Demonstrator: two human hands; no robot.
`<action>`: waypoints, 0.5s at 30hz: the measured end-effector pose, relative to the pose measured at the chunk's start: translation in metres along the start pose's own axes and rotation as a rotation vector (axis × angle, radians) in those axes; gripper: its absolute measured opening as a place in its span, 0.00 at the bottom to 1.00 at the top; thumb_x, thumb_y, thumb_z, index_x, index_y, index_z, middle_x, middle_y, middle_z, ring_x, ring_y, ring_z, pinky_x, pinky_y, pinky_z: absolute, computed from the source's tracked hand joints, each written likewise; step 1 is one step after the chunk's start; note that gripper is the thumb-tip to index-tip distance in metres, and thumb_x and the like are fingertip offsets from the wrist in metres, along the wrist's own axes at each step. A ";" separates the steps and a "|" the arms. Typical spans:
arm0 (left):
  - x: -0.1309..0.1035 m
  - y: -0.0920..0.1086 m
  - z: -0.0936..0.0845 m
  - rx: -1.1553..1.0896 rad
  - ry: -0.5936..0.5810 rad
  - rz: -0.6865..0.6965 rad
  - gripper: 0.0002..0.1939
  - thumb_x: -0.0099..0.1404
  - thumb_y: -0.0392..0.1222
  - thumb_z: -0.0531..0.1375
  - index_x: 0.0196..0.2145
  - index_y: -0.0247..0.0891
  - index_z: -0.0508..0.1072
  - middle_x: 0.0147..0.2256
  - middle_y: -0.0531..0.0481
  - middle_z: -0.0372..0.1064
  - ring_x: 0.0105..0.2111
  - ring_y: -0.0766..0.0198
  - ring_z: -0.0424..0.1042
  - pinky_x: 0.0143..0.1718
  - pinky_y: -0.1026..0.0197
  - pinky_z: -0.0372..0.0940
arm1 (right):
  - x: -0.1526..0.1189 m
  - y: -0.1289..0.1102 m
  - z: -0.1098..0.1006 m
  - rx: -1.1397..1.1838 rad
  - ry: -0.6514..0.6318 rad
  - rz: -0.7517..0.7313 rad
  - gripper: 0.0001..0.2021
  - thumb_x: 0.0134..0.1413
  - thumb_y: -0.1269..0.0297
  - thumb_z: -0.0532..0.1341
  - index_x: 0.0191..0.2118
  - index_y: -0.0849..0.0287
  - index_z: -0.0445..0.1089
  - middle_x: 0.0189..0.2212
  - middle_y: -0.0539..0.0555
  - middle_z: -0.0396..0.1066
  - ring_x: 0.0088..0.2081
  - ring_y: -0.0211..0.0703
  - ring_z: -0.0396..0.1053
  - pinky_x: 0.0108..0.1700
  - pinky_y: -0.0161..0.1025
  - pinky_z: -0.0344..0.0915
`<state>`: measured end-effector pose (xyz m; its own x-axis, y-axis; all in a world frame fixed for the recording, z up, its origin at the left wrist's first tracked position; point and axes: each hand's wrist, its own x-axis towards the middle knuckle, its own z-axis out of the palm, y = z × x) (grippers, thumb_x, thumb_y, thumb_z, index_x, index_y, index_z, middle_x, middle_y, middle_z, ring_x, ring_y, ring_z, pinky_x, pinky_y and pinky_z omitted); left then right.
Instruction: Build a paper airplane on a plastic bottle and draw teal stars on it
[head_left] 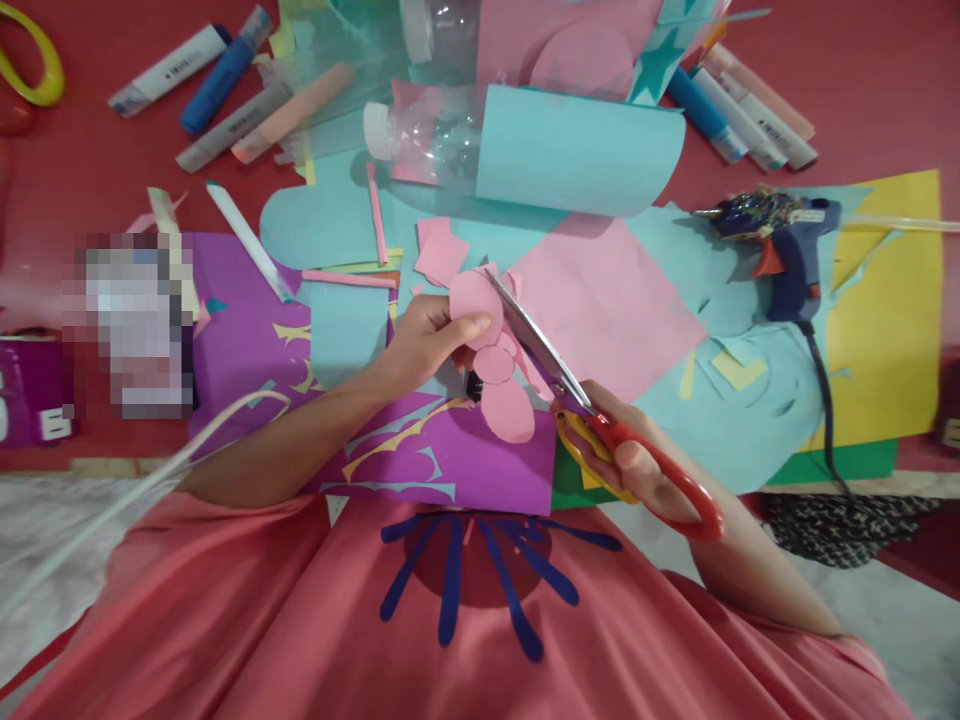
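Note:
Between the thumb and fingers of my left hand [439,340] is a pink paper cutout [506,408] made of rounded, petal-like lobes. My right hand [611,440] grips scissors [544,355] with one red and one yellow handle. Their blades lie along the right edge of the pink paper and look nearly closed, pointing up and left. A narrow pink strip hangs beside the blades. Just beyond them lies a large pink sheet [607,310], and small pink squares [441,250] sit above my left hand. Some left fingers are hidden behind the paper.
A clear bottle wrapped in light blue paper [581,145] lies across the back. At right, a glue gun [795,240] with a trailing cord rests on blue paper. Markers [225,80] lie at both back corners. Purple paper [495,470] with yellow and blue scraps is nearest me.

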<state>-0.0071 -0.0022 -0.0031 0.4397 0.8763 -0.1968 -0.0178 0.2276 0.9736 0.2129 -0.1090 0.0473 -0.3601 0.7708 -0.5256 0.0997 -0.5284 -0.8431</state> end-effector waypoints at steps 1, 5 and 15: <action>0.000 0.000 0.000 -0.014 0.008 0.012 0.19 0.57 0.47 0.61 0.14 0.39 0.62 0.12 0.56 0.59 0.13 0.71 0.60 0.15 0.67 0.55 | -0.001 0.000 -0.001 0.000 -0.006 -0.006 0.34 0.44 0.26 0.56 0.40 0.56 0.61 0.21 0.43 0.53 0.19 0.30 0.46 0.17 0.30 0.44; 0.002 -0.001 0.000 -0.064 0.011 0.070 0.19 0.61 0.47 0.59 0.16 0.38 0.64 0.14 0.56 0.60 0.14 0.72 0.61 0.17 0.67 0.57 | -0.002 -0.002 -0.005 -0.009 -0.075 -0.016 0.37 0.45 0.25 0.53 0.44 0.57 0.61 0.20 0.43 0.53 0.17 0.29 0.45 0.15 0.31 0.43; 0.004 -0.001 0.000 0.017 0.026 0.020 0.21 0.56 0.49 0.62 0.13 0.37 0.61 0.12 0.57 0.57 0.12 0.74 0.56 0.13 0.69 0.51 | -0.011 -0.013 0.001 -0.167 -0.031 -0.111 0.29 0.55 0.30 0.47 0.46 0.48 0.65 0.25 0.49 0.55 0.23 0.37 0.50 0.23 0.37 0.51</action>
<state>-0.0050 0.0012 -0.0053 0.4163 0.8912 -0.1800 -0.0108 0.2028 0.9792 0.2152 -0.1110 0.0642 -0.4055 0.8081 -0.4272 0.2093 -0.3729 -0.9040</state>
